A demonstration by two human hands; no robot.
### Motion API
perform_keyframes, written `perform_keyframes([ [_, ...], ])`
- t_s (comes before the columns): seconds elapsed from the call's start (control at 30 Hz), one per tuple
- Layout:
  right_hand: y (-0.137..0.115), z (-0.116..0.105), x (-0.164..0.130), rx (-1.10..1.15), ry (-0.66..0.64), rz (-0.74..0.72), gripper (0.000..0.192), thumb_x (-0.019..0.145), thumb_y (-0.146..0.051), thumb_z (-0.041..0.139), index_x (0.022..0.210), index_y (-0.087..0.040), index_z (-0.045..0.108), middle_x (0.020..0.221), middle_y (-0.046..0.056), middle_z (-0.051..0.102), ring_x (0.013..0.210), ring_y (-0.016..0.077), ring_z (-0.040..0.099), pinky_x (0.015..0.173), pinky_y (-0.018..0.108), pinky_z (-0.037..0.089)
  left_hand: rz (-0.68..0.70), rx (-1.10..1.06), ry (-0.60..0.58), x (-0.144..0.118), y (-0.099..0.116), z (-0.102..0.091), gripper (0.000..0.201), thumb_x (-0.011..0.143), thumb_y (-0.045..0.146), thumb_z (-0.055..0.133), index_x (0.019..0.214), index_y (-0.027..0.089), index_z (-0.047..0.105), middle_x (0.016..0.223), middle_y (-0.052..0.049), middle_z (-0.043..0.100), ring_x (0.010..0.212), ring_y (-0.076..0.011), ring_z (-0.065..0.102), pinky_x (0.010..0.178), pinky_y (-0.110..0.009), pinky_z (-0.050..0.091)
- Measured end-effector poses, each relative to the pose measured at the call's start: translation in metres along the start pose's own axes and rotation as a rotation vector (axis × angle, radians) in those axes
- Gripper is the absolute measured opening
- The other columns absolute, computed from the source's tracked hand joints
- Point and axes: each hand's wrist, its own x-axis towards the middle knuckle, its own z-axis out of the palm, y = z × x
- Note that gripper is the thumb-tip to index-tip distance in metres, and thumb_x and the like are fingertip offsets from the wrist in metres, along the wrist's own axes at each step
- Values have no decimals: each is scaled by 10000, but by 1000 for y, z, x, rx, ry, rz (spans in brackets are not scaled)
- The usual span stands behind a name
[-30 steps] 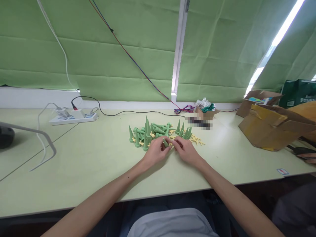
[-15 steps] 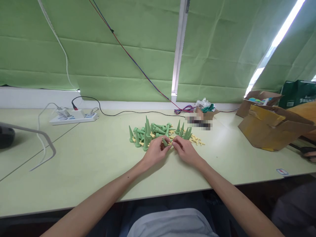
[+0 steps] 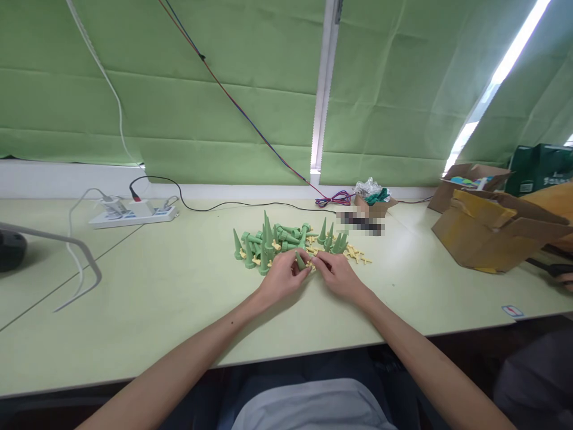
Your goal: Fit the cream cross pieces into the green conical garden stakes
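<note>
My left hand (image 3: 285, 272) is closed around a green cone-shaped watering spike (image 3: 299, 260), its tip pointing up and to the left. Beside it, my right hand (image 3: 336, 272) pinches at a small yellow valve piece (image 3: 310, 264) by the spike's wide end; the fingertips partly hide it, and whether the two parts are joined I cannot tell. Just beyond my hands lies a heap of green spikes (image 3: 286, 236), with several standing tip-up (image 3: 264, 257) on the left, some with yellow pieces. More upright spikes (image 3: 329, 239) and loose yellow valves (image 3: 357, 254) are behind my right hand.
A white power strip (image 3: 133, 214) with plugs and cables is at the back left. Cardboard boxes (image 3: 492, 233) stand on the right, near another person's hand (image 3: 564, 280). A small open box (image 3: 376, 206) and a blurred-out dark object (image 3: 360, 223) sit at the back.
The spike in my left hand has turned slightly more upright. My right fingertips have shifted a little at the yellow piece. The heap looks the same.
</note>
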Motion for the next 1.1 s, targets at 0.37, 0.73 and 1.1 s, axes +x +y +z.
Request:
perform_keyframes([
  [0.37,-4,-1,0,110,8,1,142,962,-294,449,910,-207,547,723,-5,578,626,143,506,609,252,363,-56,-40,40,1,-1,-1,137,831,310,567,832,176,597,677,9,614,523,-105,521,498,-225,389],
  [0.73,0,-1,-1,76,-6,-44,151,964,-274,427,882,-211,537,697,-2,561,629,157,504,619,268,366,-43,-25,27,0,-2,0,150,834,322,574,825,176,604,625,16,587,522,-112,519,496,-227,378],
  [1.1,-2,-2,-1,38,-44,-34,181,964,-256,413,810,-209,495,656,-20,506,591,144,460,589,252,320,-28,-6,12,0,-2,0,102,829,274,567,812,179,602,634,19,587,535,-112,516,511,-228,388],
])
